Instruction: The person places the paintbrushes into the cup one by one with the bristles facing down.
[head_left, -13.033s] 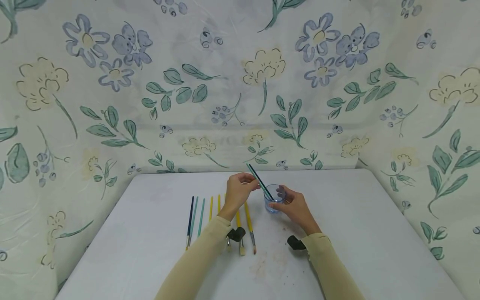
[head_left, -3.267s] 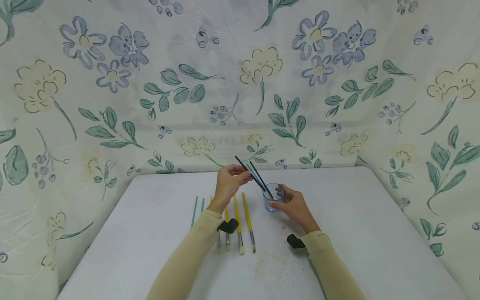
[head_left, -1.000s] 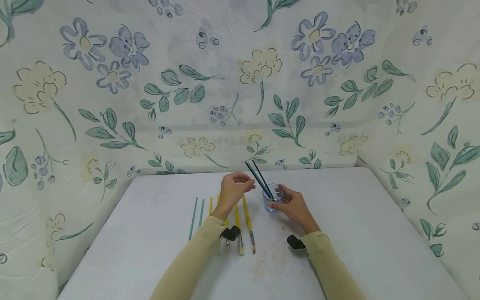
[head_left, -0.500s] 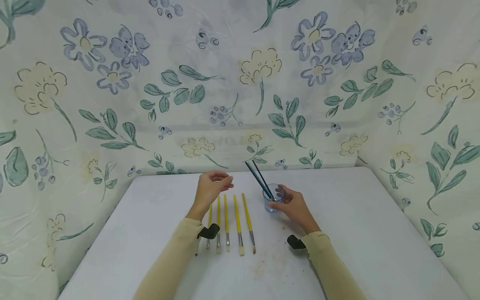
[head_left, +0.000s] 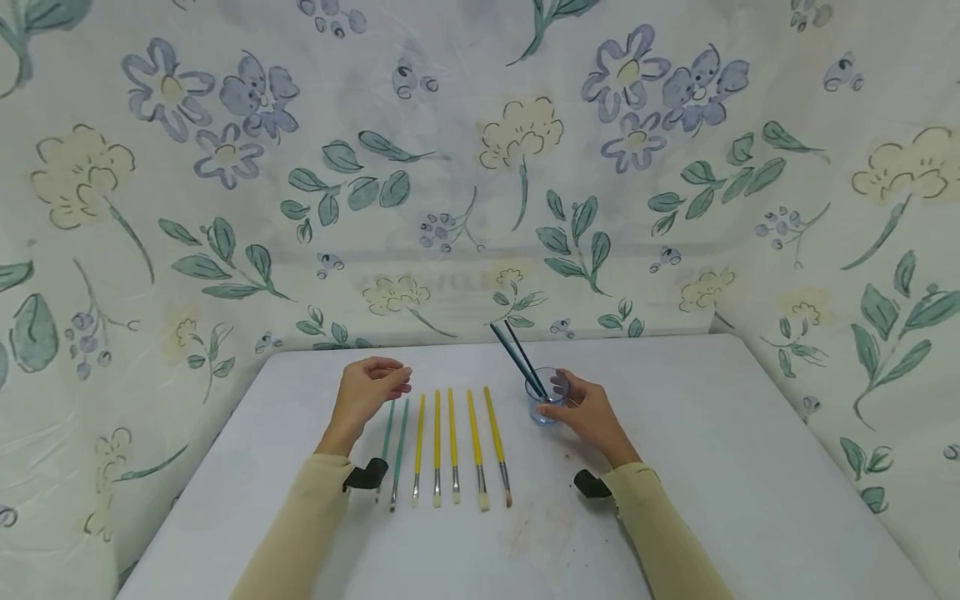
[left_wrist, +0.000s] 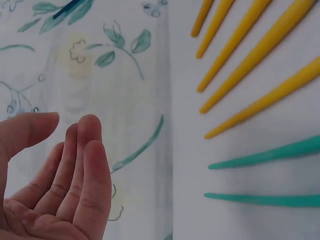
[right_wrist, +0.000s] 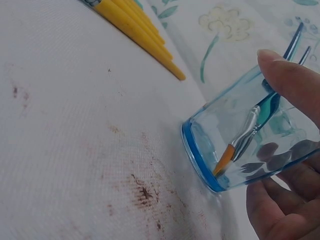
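Note:
My right hand (head_left: 588,410) grips a clear bluish cup (head_left: 546,417) standing on the table, thumb on one side and fingers on the other. Several dark and teal paintbrushes (head_left: 519,360) lean out of it to the left; an orange bristle tip (right_wrist: 224,159) touches the cup's bottom in the right wrist view. My left hand (head_left: 363,398), holding nothing, hovers near the handle ends of two teal paintbrushes (head_left: 400,446) lying on the table. Its fingers are loosely bent with the thumb apart from them in the left wrist view. Several yellow paintbrushes (head_left: 453,442) lie in a row right of the teal ones, bristles toward me.
The white table (head_left: 720,500) has brownish stains (head_left: 525,533) in front of the cup. A flowered sheet (head_left: 480,183) hangs behind and at both sides of the table.
Dark and teal brushes from the row's left end went into the cup. My left hand released the last one, then moved left to the teal brushes. The right hand stayed on the cup.

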